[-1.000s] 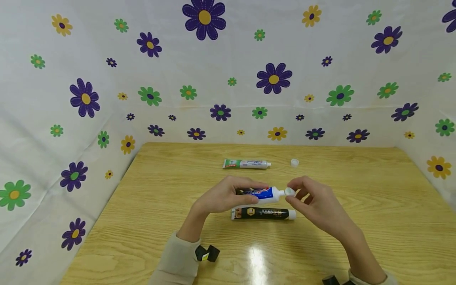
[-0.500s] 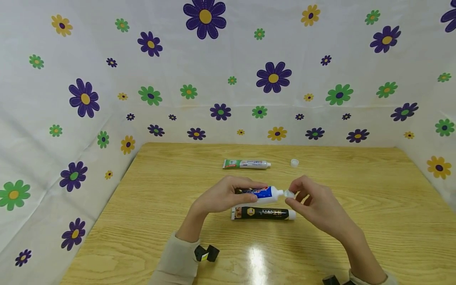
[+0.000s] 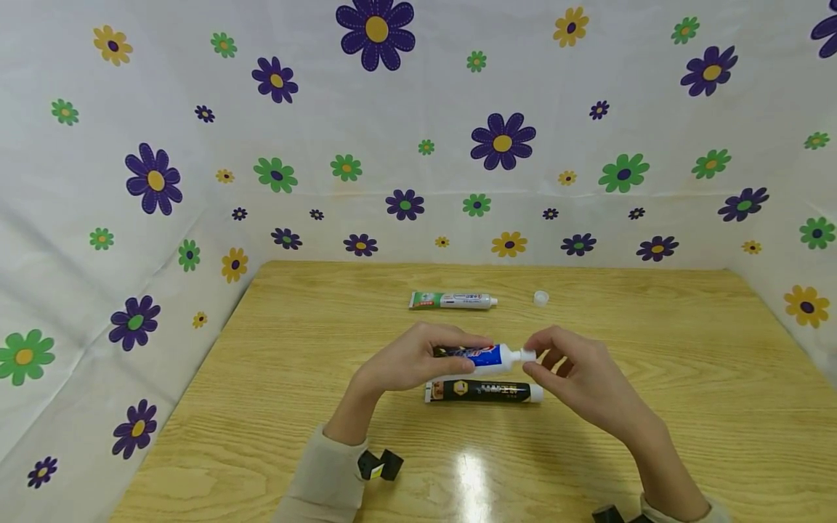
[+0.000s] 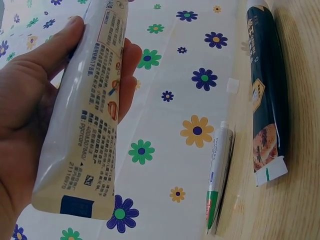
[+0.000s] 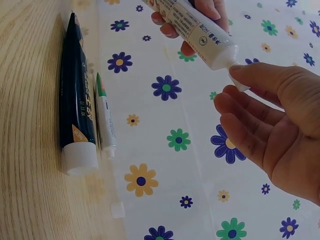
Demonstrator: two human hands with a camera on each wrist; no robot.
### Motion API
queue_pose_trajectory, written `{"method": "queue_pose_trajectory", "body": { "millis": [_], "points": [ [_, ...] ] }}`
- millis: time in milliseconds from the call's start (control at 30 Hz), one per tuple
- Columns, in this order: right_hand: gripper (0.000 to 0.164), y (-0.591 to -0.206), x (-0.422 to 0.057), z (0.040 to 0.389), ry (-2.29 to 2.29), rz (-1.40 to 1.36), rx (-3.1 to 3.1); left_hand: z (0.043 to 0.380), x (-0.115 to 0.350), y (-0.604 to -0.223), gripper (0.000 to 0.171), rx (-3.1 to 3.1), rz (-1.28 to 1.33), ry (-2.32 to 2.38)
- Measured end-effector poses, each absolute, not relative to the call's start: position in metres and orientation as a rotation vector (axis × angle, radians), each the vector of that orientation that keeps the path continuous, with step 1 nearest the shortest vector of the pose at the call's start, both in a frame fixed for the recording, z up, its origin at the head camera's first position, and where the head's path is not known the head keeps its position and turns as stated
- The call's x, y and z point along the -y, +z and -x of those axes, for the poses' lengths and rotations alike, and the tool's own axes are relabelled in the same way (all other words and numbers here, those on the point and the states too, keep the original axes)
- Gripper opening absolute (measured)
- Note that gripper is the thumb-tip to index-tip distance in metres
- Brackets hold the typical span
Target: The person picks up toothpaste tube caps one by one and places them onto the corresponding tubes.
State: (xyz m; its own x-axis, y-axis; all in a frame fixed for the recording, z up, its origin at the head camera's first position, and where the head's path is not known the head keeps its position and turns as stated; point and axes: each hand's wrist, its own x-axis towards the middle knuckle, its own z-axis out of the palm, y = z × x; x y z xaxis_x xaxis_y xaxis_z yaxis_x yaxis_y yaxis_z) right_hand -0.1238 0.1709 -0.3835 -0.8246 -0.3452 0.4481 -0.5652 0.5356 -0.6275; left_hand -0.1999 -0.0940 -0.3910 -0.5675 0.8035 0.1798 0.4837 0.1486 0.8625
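My left hand grips a blue and white toothpaste tube round its body, above the table, with the nozzle facing right. In the left wrist view the back of this tube shows small print and its flat crimped end. Between thumb and fingertips, my right hand pinches a small white cap right at the nozzle, in line with the tube. From the right wrist view, the thumb covers part of the cap at the tube's mouth. Just below the held tube lies a black toothpaste tube with its white cap on.
Farther back on the wooden table lies a green and white toothpaste tube, its nozzle bare and pointing right. A loose white cap sits to the right of it. A flower-patterned cloth hangs behind and at the sides.
My right hand has turned the cap from tilted to straight and brought it onto the nozzle's end. The left hand and its tube have hardly moved.
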Motion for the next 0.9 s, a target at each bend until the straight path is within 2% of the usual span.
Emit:
{"method": "queue_pose_trajectory", "body": {
  "millis": [333,900],
  "points": [
    [0.025,-0.3877,-0.1726,0.1225,1.174,-0.748,2.523,0.1992,0.0922,-0.3907,0.035,-2.106,-1.244,1.367],
    [0.017,-0.3835,-0.1783,0.1267,1.221,-0.745,2.630,0.1973,0.0886,-0.3889,0.036,-2.134,-1.187,1.318]
  ]
}}
